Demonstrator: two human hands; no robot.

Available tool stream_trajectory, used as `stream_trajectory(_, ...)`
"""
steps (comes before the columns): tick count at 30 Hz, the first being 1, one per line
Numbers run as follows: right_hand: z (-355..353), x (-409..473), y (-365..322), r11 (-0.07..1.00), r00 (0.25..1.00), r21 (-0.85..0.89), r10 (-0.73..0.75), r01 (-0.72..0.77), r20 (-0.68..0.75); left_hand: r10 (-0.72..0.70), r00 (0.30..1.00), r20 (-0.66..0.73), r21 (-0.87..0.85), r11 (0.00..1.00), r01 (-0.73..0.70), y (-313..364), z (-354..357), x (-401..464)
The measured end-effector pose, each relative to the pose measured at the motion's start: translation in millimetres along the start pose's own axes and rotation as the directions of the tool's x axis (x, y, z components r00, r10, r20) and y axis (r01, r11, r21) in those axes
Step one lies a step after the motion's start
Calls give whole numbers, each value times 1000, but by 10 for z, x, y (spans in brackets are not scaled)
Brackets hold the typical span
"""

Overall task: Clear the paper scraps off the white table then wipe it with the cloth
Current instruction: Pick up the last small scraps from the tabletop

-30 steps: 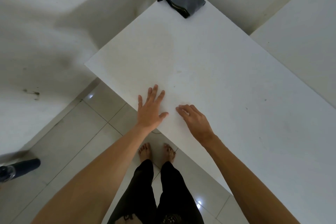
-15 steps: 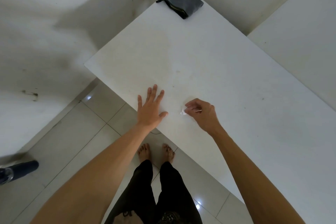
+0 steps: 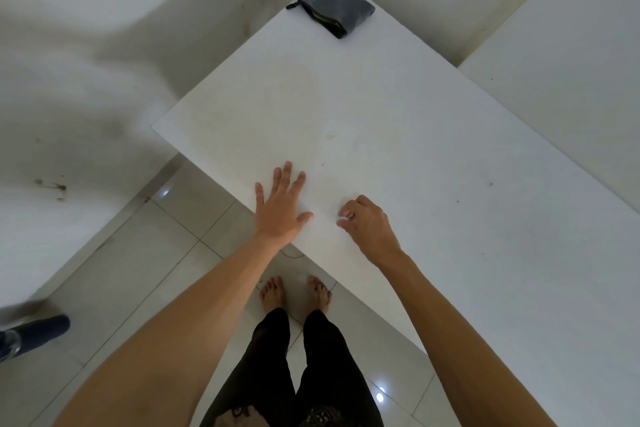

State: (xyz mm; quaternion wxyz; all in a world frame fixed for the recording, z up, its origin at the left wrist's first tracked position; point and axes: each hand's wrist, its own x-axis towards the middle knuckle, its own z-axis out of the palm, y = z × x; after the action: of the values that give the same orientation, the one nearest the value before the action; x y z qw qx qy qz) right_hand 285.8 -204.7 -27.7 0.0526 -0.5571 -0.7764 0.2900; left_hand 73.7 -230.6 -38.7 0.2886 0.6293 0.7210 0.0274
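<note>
My left hand (image 3: 280,208) rests flat on the white table (image 3: 398,135) near its front edge, fingers straight and spread. Just to its right, my right hand (image 3: 367,225) has its fingers curled and pinches a small white paper scrap (image 3: 343,215) between the fingertips, low over the tabletop. A folded grey cloth (image 3: 334,5) with a dark edge lies at the table's far corner, well beyond both hands. Apart from a few tiny dark specks, I see no other scraps on the surface.
A second white surface (image 3: 571,62) adjoins the table at the right. White walls close in behind the far corner. Below the front edge are the tiled floor (image 3: 131,274) and my bare feet (image 3: 294,293). A dark object (image 3: 34,333) lies at the far left on the floor.
My right hand went from lying flat on the table to curling its fingers and pinching up a small paper scrap. My left hand stayed flat in place.
</note>
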Motion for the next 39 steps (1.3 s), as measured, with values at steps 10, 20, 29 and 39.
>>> stream_trajectory(10,-31,28,-56,991,991,21,135,-135,21,-74,994,78,33,997,72,235,-122,16)
stream_trajectory(20,-740,-185,191,857,888,440,397,-268,-233,152,988,-36,31,988,-151,964,-404,-124)
stream_trajectory(29,-1549,-1549,881,766,738,598,542,-237,-402,425,905,-1,99,901,-423,2391,-197,-587)
stream_trajectory(39,-2144,-4323,2406,669,494,674,721,-313,-486,682,728,64,121,719,-684,4630,1126,-2008)
